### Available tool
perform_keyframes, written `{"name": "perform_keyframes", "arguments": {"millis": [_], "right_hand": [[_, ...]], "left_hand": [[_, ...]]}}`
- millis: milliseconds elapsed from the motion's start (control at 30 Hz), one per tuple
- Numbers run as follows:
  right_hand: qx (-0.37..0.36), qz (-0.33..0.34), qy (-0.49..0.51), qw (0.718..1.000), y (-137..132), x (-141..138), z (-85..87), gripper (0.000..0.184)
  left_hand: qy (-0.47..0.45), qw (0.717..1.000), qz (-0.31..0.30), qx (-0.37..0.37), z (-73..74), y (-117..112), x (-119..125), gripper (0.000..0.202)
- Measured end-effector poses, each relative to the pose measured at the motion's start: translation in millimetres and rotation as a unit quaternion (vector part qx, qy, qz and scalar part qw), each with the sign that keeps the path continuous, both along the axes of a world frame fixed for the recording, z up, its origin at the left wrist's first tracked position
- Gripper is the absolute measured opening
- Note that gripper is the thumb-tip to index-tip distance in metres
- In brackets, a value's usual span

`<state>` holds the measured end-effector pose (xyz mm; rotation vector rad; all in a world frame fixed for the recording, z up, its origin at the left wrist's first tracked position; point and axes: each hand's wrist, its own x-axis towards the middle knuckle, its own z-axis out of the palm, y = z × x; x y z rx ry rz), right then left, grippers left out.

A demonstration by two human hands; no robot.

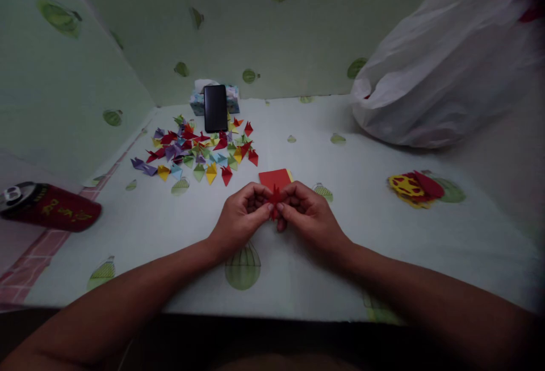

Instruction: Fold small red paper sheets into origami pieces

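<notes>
My left hand [243, 213] and my right hand [307, 212] meet at the middle of the table, fingers pinched together on a small folded red paper piece [275, 198]. Both hands are closed on it, and most of the piece is hidden by my fingers. Just behind my hands lies a small stack of square paper sheets [276, 178], red on top with a yellow edge showing. Farther back left is a scattered pile of several folded paper figures [200, 149] in red, purple, yellow, green and blue.
A black phone [215, 108] leans on a tissue box [232, 98] at the back. A red can [51, 207] lies at the left edge. A large white plastic bag [443, 70] fills the back right. Red and yellow paper [415, 187] lies at the right.
</notes>
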<state>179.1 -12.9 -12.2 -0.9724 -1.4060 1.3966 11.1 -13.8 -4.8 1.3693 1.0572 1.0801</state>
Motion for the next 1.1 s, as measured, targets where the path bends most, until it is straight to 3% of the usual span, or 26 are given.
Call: {"name": "perform_keyframes", "arguments": {"millis": [233,533,700,867,1100], "right_hand": [[0.009,0.023,0.059,0.998,1.7,0.8,1.3,0.002],[0.052,0.013,-0.006,0.999,0.5,2.6,1.8,0.004],[0.035,0.011,0.019,0.999,0.1,2.2,5.2,0.008],[0.017,0.018,-0.019,1.0,0.9,2.1,5.8,0.014],[0.049,-0.018,-0.034,0.998,-1.7,3.0,4.4,0.015]], "left_hand": [[-0.048,0.998,-0.016,-0.041,3.2,2.5,-3.1,0.008],[-0.05,0.998,-0.014,-0.02,1.2,4.1,-4.5,0.01],[-0.003,0.998,0.029,0.051,2.1,1.4,-2.5,0.013],[0.049,0.993,0.035,0.105,2.0,-1.3,-2.7,0.012],[0.059,0.997,0.007,0.044,0.9,0.2,-3.7,0.012]]}}
